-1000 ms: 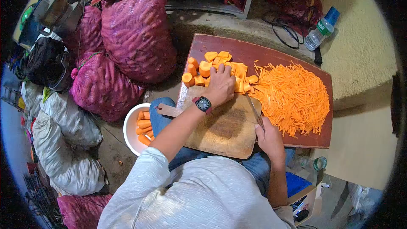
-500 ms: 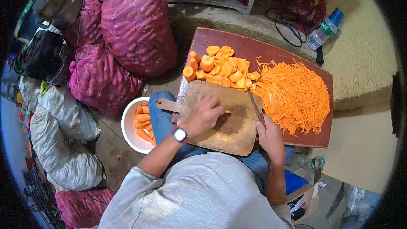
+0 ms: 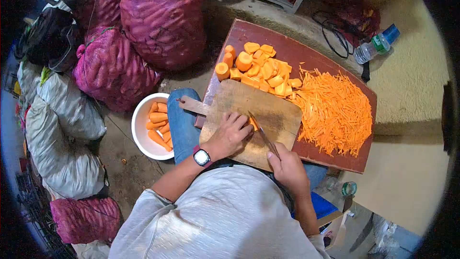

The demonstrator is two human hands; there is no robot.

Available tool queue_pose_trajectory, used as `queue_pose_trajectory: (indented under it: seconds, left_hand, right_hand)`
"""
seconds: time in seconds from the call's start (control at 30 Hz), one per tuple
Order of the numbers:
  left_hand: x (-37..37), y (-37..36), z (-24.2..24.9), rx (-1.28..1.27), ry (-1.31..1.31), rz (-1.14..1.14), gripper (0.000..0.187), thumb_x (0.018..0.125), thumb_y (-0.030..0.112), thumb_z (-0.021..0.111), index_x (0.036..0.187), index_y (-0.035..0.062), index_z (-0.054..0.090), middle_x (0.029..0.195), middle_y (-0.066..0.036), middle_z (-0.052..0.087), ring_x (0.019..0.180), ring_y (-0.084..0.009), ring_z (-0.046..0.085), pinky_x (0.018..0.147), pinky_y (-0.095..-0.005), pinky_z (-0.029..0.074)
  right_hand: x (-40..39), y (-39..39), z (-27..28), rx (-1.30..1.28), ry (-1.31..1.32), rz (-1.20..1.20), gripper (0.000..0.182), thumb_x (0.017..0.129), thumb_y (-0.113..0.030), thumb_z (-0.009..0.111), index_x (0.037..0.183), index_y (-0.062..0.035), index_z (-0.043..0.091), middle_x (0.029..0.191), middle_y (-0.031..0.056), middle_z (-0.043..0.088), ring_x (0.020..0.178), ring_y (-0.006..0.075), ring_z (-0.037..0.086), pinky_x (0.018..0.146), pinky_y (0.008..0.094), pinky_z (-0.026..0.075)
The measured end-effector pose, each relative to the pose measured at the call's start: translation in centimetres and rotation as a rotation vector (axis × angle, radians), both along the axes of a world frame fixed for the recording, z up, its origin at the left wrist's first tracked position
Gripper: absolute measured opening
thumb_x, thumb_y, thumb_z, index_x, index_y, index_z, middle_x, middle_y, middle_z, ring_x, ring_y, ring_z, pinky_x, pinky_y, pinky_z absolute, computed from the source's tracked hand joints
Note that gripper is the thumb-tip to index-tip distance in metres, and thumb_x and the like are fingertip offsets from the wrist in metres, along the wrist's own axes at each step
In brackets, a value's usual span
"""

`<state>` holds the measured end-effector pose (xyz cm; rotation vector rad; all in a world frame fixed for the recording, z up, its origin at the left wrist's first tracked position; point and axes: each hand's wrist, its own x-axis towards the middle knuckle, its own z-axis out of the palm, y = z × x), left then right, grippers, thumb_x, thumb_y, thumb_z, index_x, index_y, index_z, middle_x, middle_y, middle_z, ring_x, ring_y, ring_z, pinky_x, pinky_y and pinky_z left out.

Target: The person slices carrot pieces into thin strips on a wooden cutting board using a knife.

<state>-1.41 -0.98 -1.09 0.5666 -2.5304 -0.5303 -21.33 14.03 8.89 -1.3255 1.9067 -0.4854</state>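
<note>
My left hand, with a watch at its wrist, curls its fingers over a carrot piece on the wooden cutting board. My right hand grips a knife, whose blade lies beside the fingertips of my left hand, against the carrot piece. Most of the piece is hidden under my fingers. Past the board's far edge lie peeled carrot chunks on the reddish-brown table. A large heap of carrot strips spreads to the right of the board.
A white basin of whole carrots stands by my left leg. Full pink mesh sacks and white sacks crowd the left side. A plastic bottle lies on the ledge at the right.
The knife has swung from the board's right edge to the carrot piece beside my left hand. My right hand has moved left and nearer my body. The whole view has shifted slightly.
</note>
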Motion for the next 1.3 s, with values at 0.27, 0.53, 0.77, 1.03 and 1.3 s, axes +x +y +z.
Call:
queue_pose_trajectory:
  seconds: [0.27, 0.53, 0.77, 1.03, 1.3]
  left_hand:
    - [0.0, 0.3, 0.1, -0.043, -0.044, -0.036, 0.037, 0.083, 0.012, 0.073, 0.118, 0.0005, 0.075, 0.12, -0.015, 0.063, 0.115, -0.0351, 0.058, 0.102, -0.0512, 0.042]
    - [0.1, 0.2, 0.7, -0.066, -0.077, -0.016, 0.035, 0.087, 0.015, 0.067, 0.119, 0.0007, 0.076, 0.116, -0.012, 0.064, 0.112, -0.0326, 0.058, 0.101, -0.0493, 0.042]
    - [0.2, 0.2, 0.3, -0.033, -0.013, -0.029, 0.037, 0.087, 0.012, 0.066, 0.121, -0.0008, 0.074, 0.115, -0.014, 0.063, 0.109, -0.0351, 0.058, 0.098, -0.0483, 0.044]
    - [0.4, 0.2, 0.1, -0.017, -0.03, -0.013, 0.03, 0.087, 0.014, 0.069, 0.113, 0.0001, 0.074, 0.113, -0.013, 0.063, 0.108, -0.0337, 0.058, 0.099, -0.0494, 0.043]
    - [0.6, 0.4, -0.4, 0.011, -0.045, 0.0, 0.035, 0.085, 0.014, 0.068, 0.117, 0.0006, 0.074, 0.115, -0.013, 0.063, 0.11, -0.0337, 0.058, 0.102, -0.0515, 0.041]
  right_hand:
    - [1.7, 0.7, 2.4, 0.051, 0.08, 0.023, 0.025, 0.106, -0.022, 0.063, 0.122, -0.0031, 0.063, 0.096, 0.0316, 0.072, 0.094, 0.0558, 0.069, 0.079, 0.0614, 0.054]
    - [1.6, -1.6, 1.1, 0.019, 0.073, 0.07, 0.028, 0.107, -0.023, 0.062, 0.121, 0.0009, 0.059, 0.093, 0.0351, 0.071, 0.092, 0.0577, 0.068, 0.077, 0.0639, 0.052]
    - [1.9, -2.3, -0.1, 0.042, 0.094, 0.059, 0.026, 0.107, -0.023, 0.062, 0.12, -0.0001, 0.06, 0.092, 0.0346, 0.071, 0.091, 0.057, 0.069, 0.076, 0.0649, 0.052]
    - [2.8, -1.9, -0.1, 0.051, 0.08, 0.031, 0.026, 0.106, -0.022, 0.063, 0.122, -0.0015, 0.06, 0.093, 0.0344, 0.071, 0.09, 0.0572, 0.069, 0.077, 0.0647, 0.052]
    - [2.5, -2.0, 1.1, 0.031, 0.06, 0.063, 0.026, 0.106, -0.022, 0.063, 0.121, -0.0016, 0.06, 0.094, 0.0353, 0.071, 0.091, 0.0577, 0.069, 0.078, 0.0649, 0.052]
